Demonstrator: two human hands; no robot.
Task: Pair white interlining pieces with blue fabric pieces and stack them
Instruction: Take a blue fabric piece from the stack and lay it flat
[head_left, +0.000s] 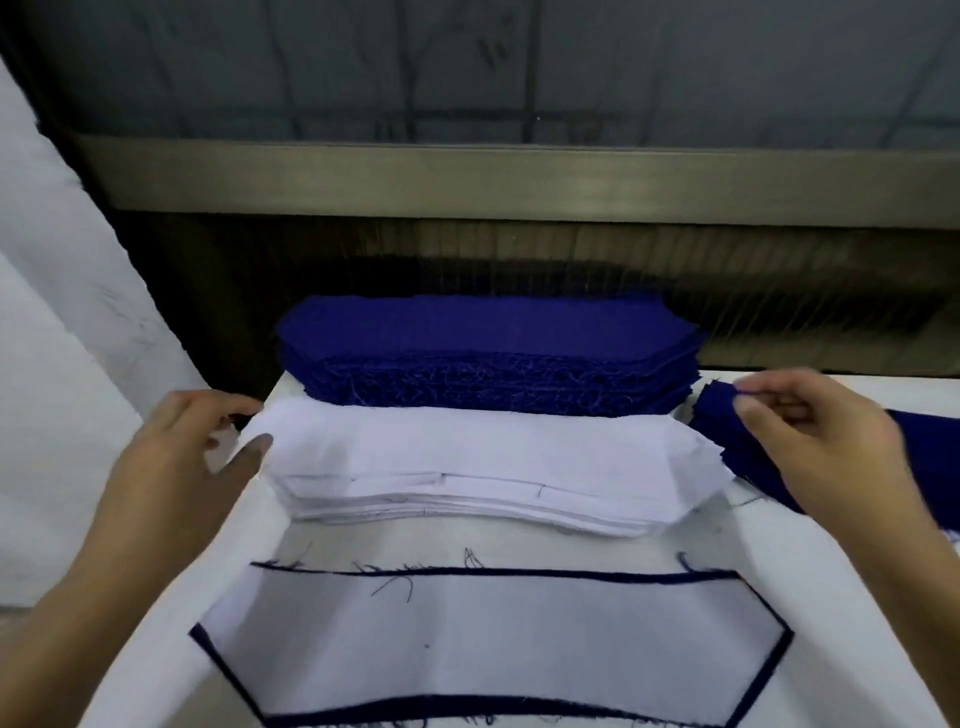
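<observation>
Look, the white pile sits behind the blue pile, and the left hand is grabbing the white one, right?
Not quite. The head view shows the white pile in front of the blue pile, nearer the person, not behind it. The rest is right: the left hand holds the white pile at its left end.

Bench and backdrop
We see a white tabletop (519, 551) meeting a dark ribbed band (467, 254), above it a dull metal rail (519, 179) and a grey panel crossed by dark lines (519, 67); a white sheet (52, 312) slants at left.
</observation>
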